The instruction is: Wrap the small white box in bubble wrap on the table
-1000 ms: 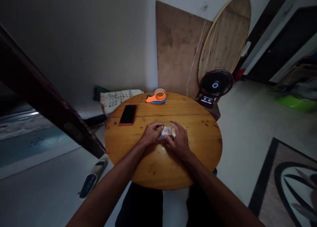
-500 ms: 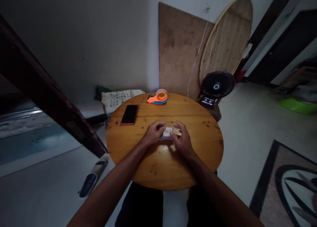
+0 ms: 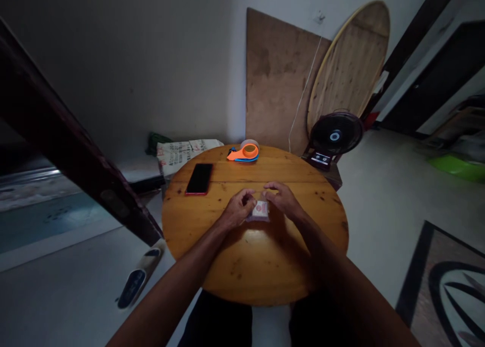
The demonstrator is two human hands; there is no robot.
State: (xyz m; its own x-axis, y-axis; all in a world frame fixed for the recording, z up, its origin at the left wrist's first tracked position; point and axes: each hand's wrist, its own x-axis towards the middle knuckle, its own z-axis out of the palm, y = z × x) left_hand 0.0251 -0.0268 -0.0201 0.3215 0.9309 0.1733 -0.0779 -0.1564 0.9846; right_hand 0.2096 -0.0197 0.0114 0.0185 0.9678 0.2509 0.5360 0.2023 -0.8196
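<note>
left hand (image 3: 238, 209) pinches small packet (image 3: 260, 210) at its left edge | right hand (image 3: 282, 198) has lifted off, fingers now curled at top edge | packet flat on bench (image 3: 212, 236), mid, more uncovered than before

honey-brown knotty table (image 3: 242, 266), red-edged black phone (image 3: 199, 179), orange-and-blue tape dispenser (image 3: 243, 153) — white packet (image 3: 260, 210) with red print

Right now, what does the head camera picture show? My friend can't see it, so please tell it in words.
Two bare hands, the left hand and the right hand, meet at a small clear packet on a round wooden table. Farther back on the table lie a dark phone and an orange tape dispenser; a black fan stands beyond.
</note>
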